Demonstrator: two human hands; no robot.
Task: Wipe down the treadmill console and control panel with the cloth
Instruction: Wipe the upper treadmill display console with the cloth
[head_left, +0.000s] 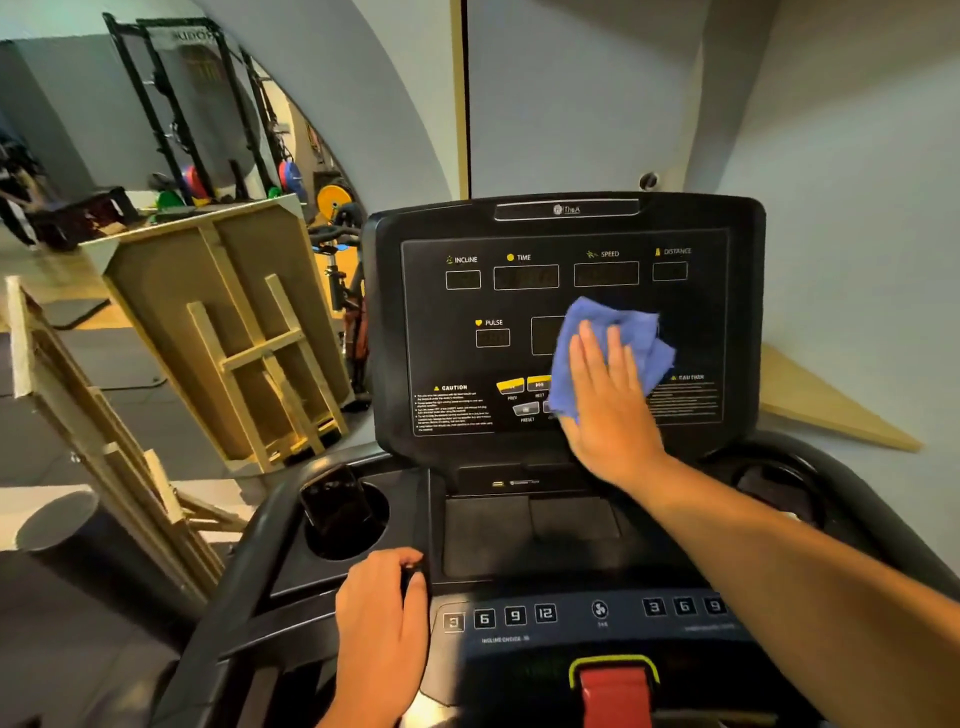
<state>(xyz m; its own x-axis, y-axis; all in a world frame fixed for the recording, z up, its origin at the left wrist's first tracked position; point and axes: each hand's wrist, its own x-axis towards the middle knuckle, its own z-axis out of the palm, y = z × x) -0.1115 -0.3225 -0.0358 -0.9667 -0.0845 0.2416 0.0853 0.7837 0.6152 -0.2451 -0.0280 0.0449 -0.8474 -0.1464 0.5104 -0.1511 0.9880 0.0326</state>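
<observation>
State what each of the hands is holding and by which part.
Right hand presses the blue cloth flat against the console screen, fingers straight, covering its lower middle. Left hand grips the console's front edge beside the cup holder.

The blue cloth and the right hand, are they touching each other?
Touching. The head view shows the right hand lying flat with straight fingers on the blue cloth, pressing it against the treadmill console.

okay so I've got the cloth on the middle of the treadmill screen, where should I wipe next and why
Probably slide the right hand and blue cloth left toward the PULSE window and yellow buttons: the cloth covers only the console's centre-right, so that side lies uncovered.
</observation>
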